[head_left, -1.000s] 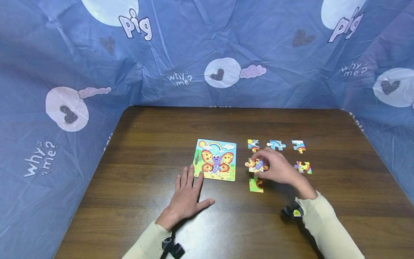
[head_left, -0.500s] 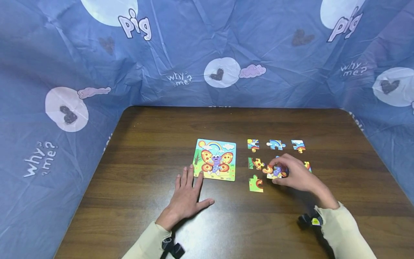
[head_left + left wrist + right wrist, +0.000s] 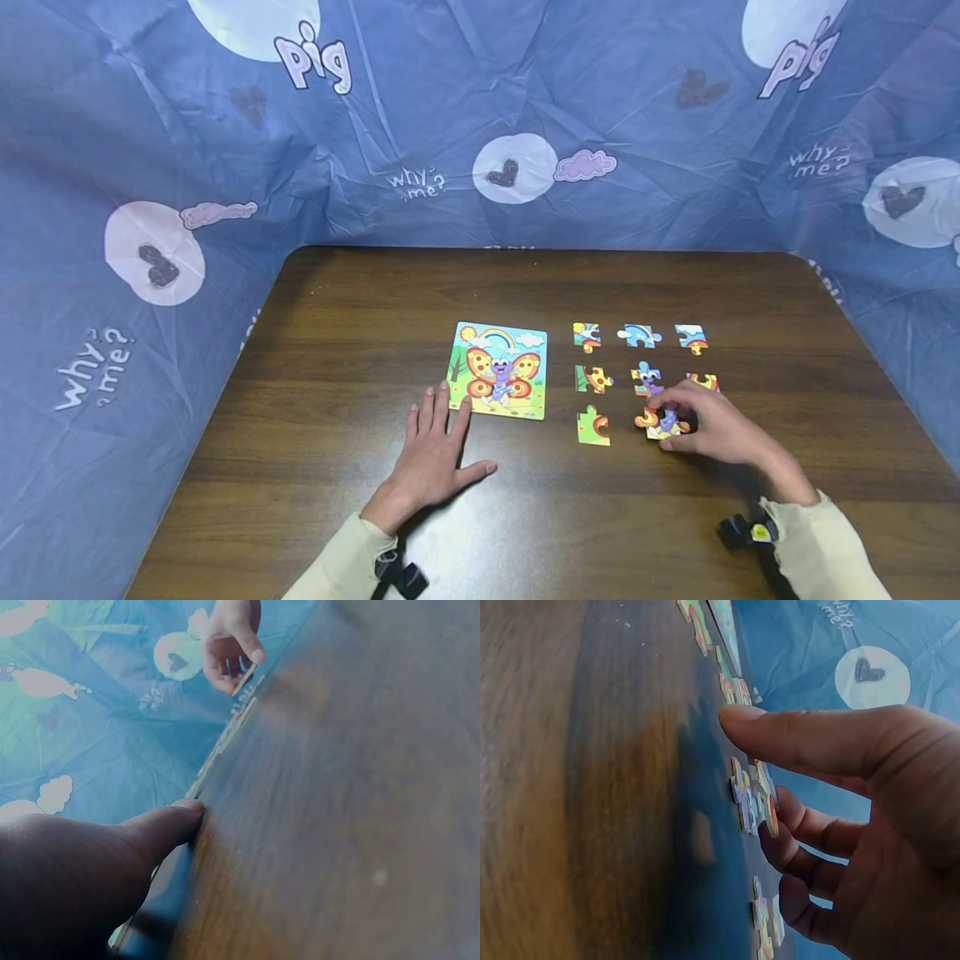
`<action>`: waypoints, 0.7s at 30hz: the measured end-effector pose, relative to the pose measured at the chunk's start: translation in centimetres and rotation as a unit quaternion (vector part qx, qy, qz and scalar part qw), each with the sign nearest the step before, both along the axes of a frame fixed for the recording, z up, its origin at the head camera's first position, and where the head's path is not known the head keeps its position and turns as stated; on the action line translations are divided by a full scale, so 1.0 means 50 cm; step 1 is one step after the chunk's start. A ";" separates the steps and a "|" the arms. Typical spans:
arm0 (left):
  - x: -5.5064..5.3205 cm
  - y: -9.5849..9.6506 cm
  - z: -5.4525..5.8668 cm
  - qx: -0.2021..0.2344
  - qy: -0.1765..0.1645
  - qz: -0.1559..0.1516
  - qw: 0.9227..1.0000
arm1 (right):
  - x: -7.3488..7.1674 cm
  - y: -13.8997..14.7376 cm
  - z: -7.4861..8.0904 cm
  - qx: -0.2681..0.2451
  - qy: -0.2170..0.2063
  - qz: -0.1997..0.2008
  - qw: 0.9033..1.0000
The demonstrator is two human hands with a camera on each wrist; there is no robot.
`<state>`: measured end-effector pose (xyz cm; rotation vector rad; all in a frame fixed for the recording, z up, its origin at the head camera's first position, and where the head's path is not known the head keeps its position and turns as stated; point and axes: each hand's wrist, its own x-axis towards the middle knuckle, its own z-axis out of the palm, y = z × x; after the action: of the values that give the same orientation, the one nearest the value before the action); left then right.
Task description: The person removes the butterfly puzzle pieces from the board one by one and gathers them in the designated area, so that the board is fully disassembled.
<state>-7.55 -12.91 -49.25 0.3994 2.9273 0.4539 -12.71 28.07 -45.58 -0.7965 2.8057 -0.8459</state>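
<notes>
My right hand (image 3: 716, 427) pinches a jigsaw piece (image 3: 662, 424) printed with orange wing ends and a purple body. In the left wrist view, this piece shows as a thin tilted edge at the fingertips, close over the table. Just beyond it lies another piece with purple and blue (image 3: 646, 377). My left hand (image 3: 429, 460) rests flat, fingers spread, with its fingertips on the near left corner of a square butterfly picture board (image 3: 498, 371). A piece with yellow and red (image 3: 703, 382) is partly covered by the right hand.
Across the back lie a sun piece (image 3: 587, 335), a rainbow piece (image 3: 640, 336) and a cloud piece (image 3: 692, 337). Nearer the board are a spotted wing piece (image 3: 593, 379) and a green piece (image 3: 594, 426). Blue printed cloth (image 3: 480, 108) surrounds the wooden table (image 3: 360, 333).
My right hand has moved right and nearer the body with the jigsaw piece, from over the left column to below the purple piece. My left hand has stayed put.
</notes>
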 end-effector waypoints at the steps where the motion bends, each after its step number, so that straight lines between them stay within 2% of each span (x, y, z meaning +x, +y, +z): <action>1: 0.000 0.000 0.000 -0.001 -0.001 0.000 1.000 | 0.001 0.001 -0.003 -0.004 0.002 0.004 1.000; 7: 0.000 0.001 0.002 -0.001 -0.003 0.001 1.000 | 0.004 0.003 -0.013 -0.015 0.001 0.024 1.000; 12: 0.001 0.002 0.002 -0.001 -0.004 0.000 1.000 | 0.005 0.004 -0.016 -0.001 -0.024 0.016 1.000; 21: 0.000 0.001 0.004 -0.004 -0.009 0.001 1.000 | 0.002 0.005 -0.024 0.002 -0.025 0.014 1.000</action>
<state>-7.58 -12.86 -49.06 0.3884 2.9123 0.4437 -12.60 28.33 -46.79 -0.8002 2.7468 -0.8448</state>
